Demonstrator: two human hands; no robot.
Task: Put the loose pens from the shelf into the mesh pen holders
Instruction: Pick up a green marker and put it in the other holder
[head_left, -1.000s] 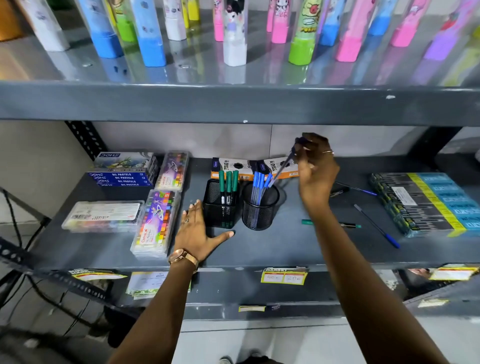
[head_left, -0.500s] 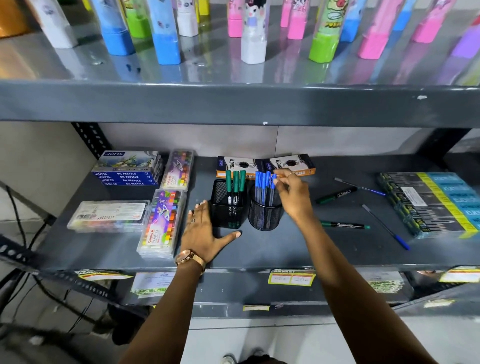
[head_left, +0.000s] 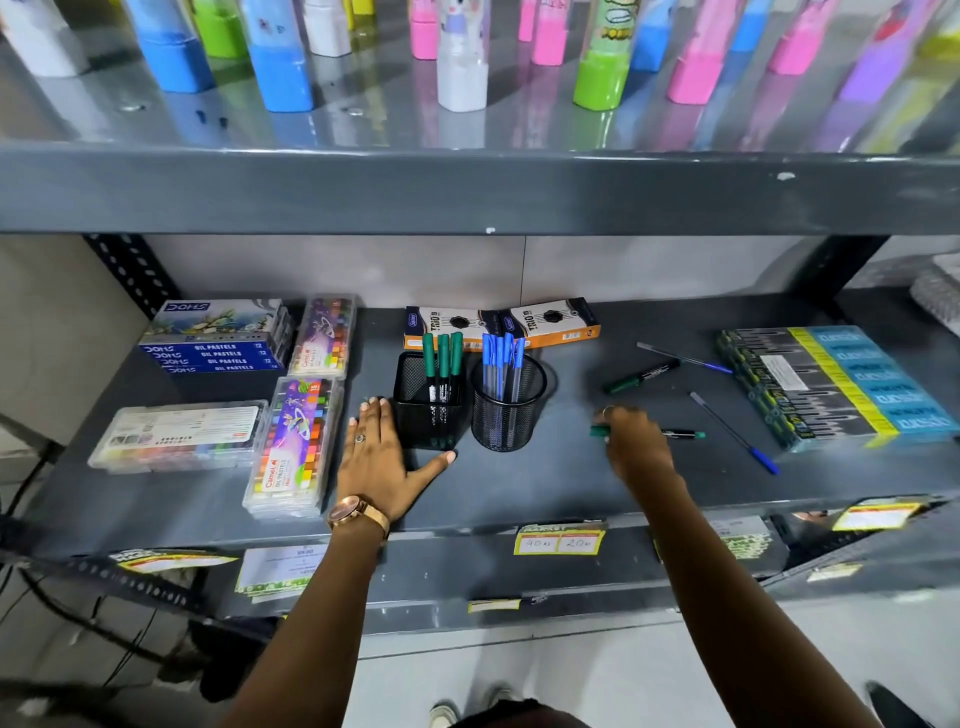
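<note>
Two black mesh holders stand mid-shelf. The square holder (head_left: 415, 410) carries three green-capped pens, and the round holder (head_left: 506, 415) carries several blue-capped pens. My left hand (head_left: 382, 457) lies flat and open on the shelf, touching the square holder's left side. My right hand (head_left: 631, 441) rests over a green pen (head_left: 680, 434) lying on the shelf, fingers curled around its left end. Three more loose pens lie to the right: a green marker (head_left: 641, 376), a thin blue pen (head_left: 685, 358) and a blue-capped pen (head_left: 735, 434).
Pastel boxes (head_left: 296, 447) and a DOMS stack (head_left: 218, 338) fill the shelf's left. Orange pencil boxes (head_left: 550, 322) lie behind the holders. A large pen pack (head_left: 836, 384) occupies the right. The upper shelf edge (head_left: 467, 192) overhangs, with coloured bottles on top.
My right hand dropped a blue pen into the round holder, then moved right and down onto the green pen on the shelf. My left hand stayed put.
</note>
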